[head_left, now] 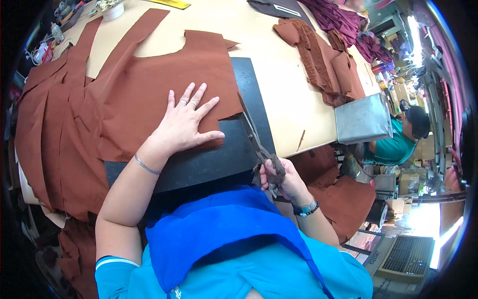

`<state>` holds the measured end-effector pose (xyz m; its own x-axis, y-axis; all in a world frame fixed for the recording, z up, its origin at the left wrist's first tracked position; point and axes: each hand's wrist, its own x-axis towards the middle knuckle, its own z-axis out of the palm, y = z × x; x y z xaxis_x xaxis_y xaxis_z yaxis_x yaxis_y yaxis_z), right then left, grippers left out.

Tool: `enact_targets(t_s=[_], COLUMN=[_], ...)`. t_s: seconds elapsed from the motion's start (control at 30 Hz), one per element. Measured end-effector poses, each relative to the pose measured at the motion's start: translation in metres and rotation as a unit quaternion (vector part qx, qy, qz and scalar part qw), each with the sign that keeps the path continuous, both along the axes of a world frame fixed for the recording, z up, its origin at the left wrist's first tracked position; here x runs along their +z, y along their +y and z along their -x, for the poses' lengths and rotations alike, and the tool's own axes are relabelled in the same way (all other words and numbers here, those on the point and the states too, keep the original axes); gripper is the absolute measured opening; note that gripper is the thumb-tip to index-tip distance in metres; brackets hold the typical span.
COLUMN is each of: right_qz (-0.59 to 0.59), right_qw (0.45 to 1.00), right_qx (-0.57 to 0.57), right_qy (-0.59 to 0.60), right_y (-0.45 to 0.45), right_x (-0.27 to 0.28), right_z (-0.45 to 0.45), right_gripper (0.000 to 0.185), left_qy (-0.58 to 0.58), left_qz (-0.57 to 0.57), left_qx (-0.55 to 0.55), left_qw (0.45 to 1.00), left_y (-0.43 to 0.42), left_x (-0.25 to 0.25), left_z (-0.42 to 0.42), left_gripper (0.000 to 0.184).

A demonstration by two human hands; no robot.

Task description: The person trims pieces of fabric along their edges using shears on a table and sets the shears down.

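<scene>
- Hands: my left hand (188, 119) splayed flat on brown cloth (149, 82); my right hand (280, 175) closed around scissors (256, 143).
- Cloth: ten o'clock, across bench (296, 117); likely light, soft; best held flat near edge.

No wording in your view is legible: the lettering on the grey panel (381, 250) beside the grille (408, 255) at lower right and the dark marking on the yellow strip (169, 3) atop your tabletop (285, 97) are too small.
</scene>
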<state>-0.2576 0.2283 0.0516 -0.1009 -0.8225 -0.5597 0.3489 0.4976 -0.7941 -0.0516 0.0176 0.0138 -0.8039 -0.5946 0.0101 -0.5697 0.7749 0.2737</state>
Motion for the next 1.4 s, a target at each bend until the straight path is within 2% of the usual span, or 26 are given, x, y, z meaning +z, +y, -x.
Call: enact_targets(t_s=[0.43,0.77,1.07,1.3,1.4], right_qz=[0.011,-0.011,0.014,0.008,0.002], right_qw=[1.000,0.999,0.998,0.998,0.999], right_qx=[-0.021,-0.037,-0.048,-0.064,-0.049], right_qy=[0.007,-0.011,-0.023,-0.015,-0.012], right_y=[-0.002,-0.028,-0.013,-0.031,-0.036], right_x=[-0.003,-0.001,-0.013,-0.004,-0.006], right_z=[-0.003,-0.002,-0.001,-0.001,0.003], right_gripper=[0.023,0.031,0.024,0.037,0.037], left_qy=[0.015,0.013,0.014,0.008,0.009], left_qz=[-0.001,-0.006,-0.001,-0.013,-0.010], left_qx=[-0.006,-0.032,-0.029,-0.044,-0.045], left_qw=[1.000,0.999,0.999,0.999,0.999], left_y=[0.002,0.010,0.011,0.015,0.016], left_x=[-0.003,0.000,-0.002,0.002,-0.001], left_z=[0.001,0.003,0.003,0.003,0.004], left_gripper=[0.090,0.098,0.099,0.101,0.102])
